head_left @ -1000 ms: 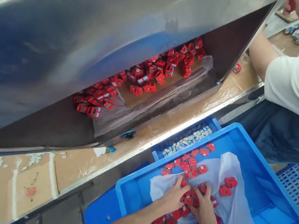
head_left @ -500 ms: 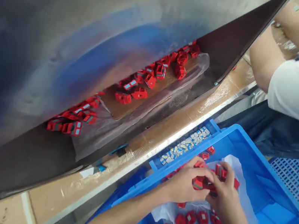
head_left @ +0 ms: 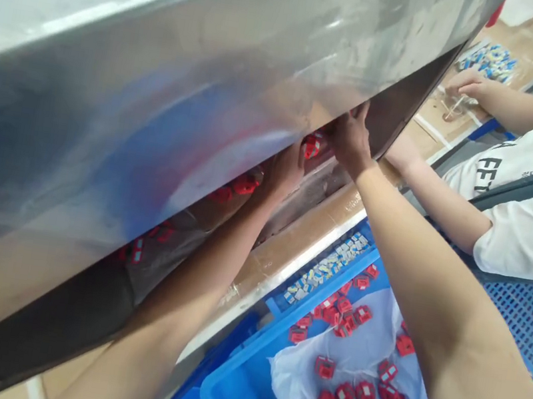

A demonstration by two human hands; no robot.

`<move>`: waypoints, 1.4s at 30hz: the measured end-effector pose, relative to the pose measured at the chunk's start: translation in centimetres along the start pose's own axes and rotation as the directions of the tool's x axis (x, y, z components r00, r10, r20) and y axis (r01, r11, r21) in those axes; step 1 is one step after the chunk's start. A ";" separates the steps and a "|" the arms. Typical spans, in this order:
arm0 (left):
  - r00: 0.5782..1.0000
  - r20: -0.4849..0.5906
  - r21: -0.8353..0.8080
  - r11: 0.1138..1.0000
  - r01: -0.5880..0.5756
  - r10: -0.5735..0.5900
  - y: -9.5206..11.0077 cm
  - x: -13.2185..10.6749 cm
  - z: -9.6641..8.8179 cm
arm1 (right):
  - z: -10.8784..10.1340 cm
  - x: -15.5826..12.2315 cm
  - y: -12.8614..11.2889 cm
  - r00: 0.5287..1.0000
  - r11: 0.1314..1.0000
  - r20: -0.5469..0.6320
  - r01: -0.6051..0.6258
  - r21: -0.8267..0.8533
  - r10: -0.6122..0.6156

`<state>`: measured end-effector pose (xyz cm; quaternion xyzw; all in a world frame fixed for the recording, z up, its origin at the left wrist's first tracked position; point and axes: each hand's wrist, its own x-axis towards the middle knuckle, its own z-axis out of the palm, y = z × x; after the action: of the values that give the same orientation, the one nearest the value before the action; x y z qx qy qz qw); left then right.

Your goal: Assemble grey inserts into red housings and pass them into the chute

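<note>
Both my arms reach up from the blue bin (head_left: 236, 393) to the slot under the slanted metal hood (head_left: 171, 97). My left hand (head_left: 285, 170) and my right hand (head_left: 352, 137) are cupped together at the hood's lower edge, closed around small red parts (head_left: 311, 146) that show between them; the fingertips are hidden under the metal. More red parts (head_left: 243, 186) lie inside the slot on plastic film. In the bin below, loose red parts (head_left: 347, 391) lie on a white plastic bag (head_left: 348, 354).
A small blue tray of white-and-blue pieces (head_left: 326, 268) sits at the bench edge. A person in a white shirt (head_left: 531, 221) works at the right, one hand (head_left: 470, 83) on the cardboard-covered bench near more blue-white pieces (head_left: 488, 59). A blue perforated crate (head_left: 530, 322) stands right.
My hands lifted out of the blue bin with a clutch of red parts and moved up and left to the slot under the hood. The view tilted upward.
</note>
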<state>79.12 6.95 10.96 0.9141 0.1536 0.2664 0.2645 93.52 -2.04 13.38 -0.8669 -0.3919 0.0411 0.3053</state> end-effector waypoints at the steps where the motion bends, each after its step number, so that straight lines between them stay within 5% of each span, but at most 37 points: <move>1: 1.000 -0.018 0.012 1.000 -0.007 0.007 0.6 -0.4 -0.3 | -0.4 -0.1 -0.1 1.000 0.999 0.001 0.023 -0.027 -0.023; 4: 0.993 -0.093 0.039 0.997 -0.069 0.072 3.6 -3.8 -1.1 | -2.7 -4.1 0.7 0.994 0.994 -0.063 0.088 -0.068 -0.092; 7: 0.987 -0.112 -0.085 0.989 -0.122 0.113 7.7 -10.9 -1.3 | -5.1 -13.0 3.3 0.983 0.988 -0.108 0.151 -0.015 -0.152; 9: 0.992 -0.022 -0.238 0.963 -0.127 0.125 10.4 -17.7 -0.9 | -5.9 -20.8 5.6 0.992 0.994 -0.084 0.097 0.054 -0.092; 11: 0.961 0.229 -0.338 0.938 -0.071 0.155 12.9 -25.3 0.0 | -5.6 -29.4 7.8 0.997 0.992 -0.014 -0.077 0.101 0.079; 13: 0.878 0.479 -0.224 0.968 0.116 0.006 15.0 -32.7 0.9 | -4.4 -37.7 9.3 0.939 0.942 0.144 -0.325 0.086 0.311; 15: 0.733 0.668 -0.106 0.957 0.269 -0.132 16.8 -38.6 1.5 | -2.6 -45.0 9.7 0.889 0.908 0.240 -0.414 0.058 0.390; 18: 0.518 0.797 0.110 0.919 0.379 -0.309 19.3 -43.5 2.0 | -0.5 -52.9 8.1 0.830 0.875 0.313 -0.483 -0.008 0.461; 22: 0.351 0.810 0.339 0.864 0.373 -0.469 21.2 -44.6 3.3 | 0.2 -58.0 5.0 0.739 0.854 0.438 -0.495 -0.164 0.512; 25: 0.309 0.821 0.371 0.860 0.351 -0.480 21.8 -44.3 4.7 | 0.3 -58.8 4.1 0.618 0.858 0.597 -0.396 -0.326 0.512; 27: 0.298 0.822 0.387 0.860 0.333 -0.486 22.1 -44.0 5.7 | 0.6 -58.4 4.1 0.588 0.861 0.629 -0.368 -0.352 0.509; 34: 0.284 0.814 0.408 0.847 0.341 -0.506 22.9 -43.2 6.9 | 1.9 -56.9 5.4 0.638 0.906 0.659 -0.387 -0.172 0.398; 42: 0.326 0.905 0.138 0.914 0.381 -0.272 20.9 -39.8 3.5 | -1.1 -58.5 7.2 0.723 0.875 0.639 -0.457 0.158 0.262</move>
<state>51.70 -28.25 4.14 0.8439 0.1512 -0.3270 0.3976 58.20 -47.46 0.40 -0.8103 -0.2786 0.4319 0.2814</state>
